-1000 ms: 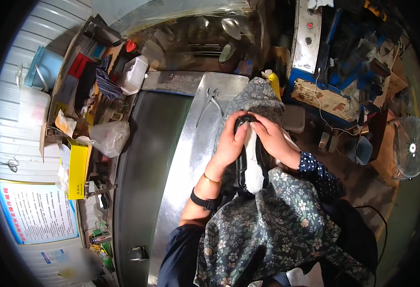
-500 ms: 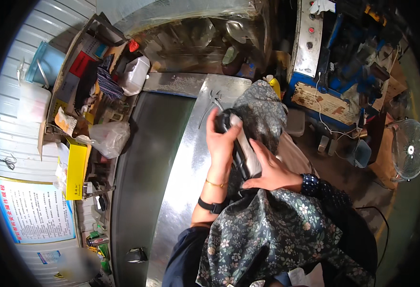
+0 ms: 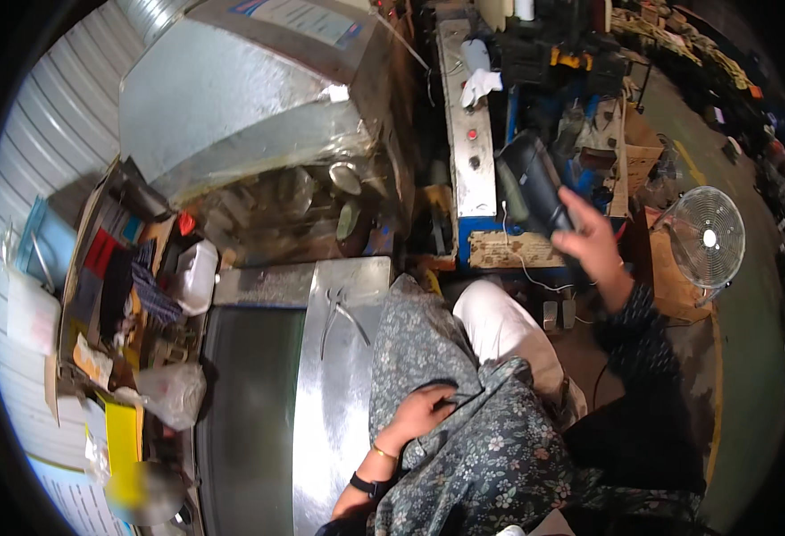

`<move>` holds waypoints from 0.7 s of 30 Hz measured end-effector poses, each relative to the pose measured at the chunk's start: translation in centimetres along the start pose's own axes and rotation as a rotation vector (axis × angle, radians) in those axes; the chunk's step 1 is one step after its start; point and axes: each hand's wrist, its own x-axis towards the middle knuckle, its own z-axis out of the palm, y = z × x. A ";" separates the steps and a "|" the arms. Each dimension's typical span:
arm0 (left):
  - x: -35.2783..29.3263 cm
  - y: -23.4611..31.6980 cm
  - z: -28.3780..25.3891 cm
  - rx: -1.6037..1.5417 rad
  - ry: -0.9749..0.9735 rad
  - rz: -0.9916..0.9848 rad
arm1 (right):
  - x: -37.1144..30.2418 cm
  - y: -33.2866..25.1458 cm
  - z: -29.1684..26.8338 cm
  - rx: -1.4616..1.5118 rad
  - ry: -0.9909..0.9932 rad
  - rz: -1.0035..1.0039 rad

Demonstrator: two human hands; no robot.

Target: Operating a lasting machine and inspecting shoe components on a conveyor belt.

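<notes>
Nearest us, the left hand (image 3: 421, 411) lies on the floral apron (image 3: 500, 438), fingers curled; whether it grips anything, we cannot tell. Farther out, the right hand (image 3: 589, 237) pinches the near end of the black shoe-shaped piece (image 3: 528, 174), held out before the blue machine (image 3: 476, 229). Risk, as we judge it: a one-ended grip could let the piece twist or drop; a wide swing could knock it on the control panel (image 3: 473, 174). Half a second ago both hands were on a black piece over the apron; now they are well apart, our view swung rightward.
</notes>
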 end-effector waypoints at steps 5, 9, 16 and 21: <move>0.7 -1.8 0.9 -0.109 0.259 0.084 | 13.7 0.0 -9.9 -0.614 0.319 -0.155; 1.8 -1.6 1.4 -0.089 0.316 -0.151 | 19.9 0.6 -13.8 -0.748 0.404 -0.132; 2.8 -0.7 1.3 0.069 0.352 -0.089 | 21.9 0.8 -13.7 -1.063 0.146 0.086; 3.4 -0.3 1.7 0.165 0.323 -0.143 | 20.1 1.3 -11.8 -1.226 0.067 0.173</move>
